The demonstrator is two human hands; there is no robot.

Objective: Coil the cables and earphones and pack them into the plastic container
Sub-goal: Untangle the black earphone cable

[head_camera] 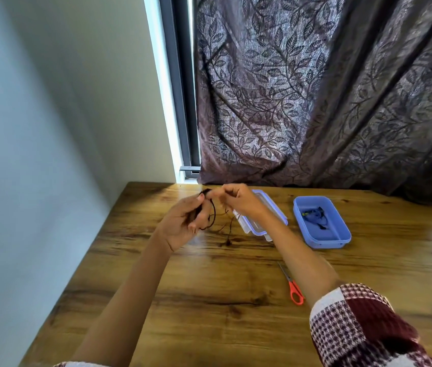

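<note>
Head view.

- Left hand (183,223): raised above the table (156,300), grip closing round a bunch of loops of the dark earphone cord (214,209), fingers curling about it and thumb lying at the top.
- Right hand (238,201): meeting the left at the top of the bunch, grip narrow, fingertips pinching a strand of the same cord.
- Earphone cord: hanging in the air between the hands, long axis of the loops running up and down. A loose tail is trailing down from it, its tip (228,242) lying on the wood below.
- Container (327,243): blue, sitting open side up on the table to the right of the hands, long axis running from far left to near right. A coiled dark cable (314,217) is lying inside.
- Lid (252,226): clear with blue rim, lying flat just left of the container, partly hidden by the right wrist.
- Scissors (293,287): orange handles pointing toward the person, blades pointing away, lying beside the right forearm.
- Curtain (315,88): dark leaf pattern, hanging behind the table.
</note>
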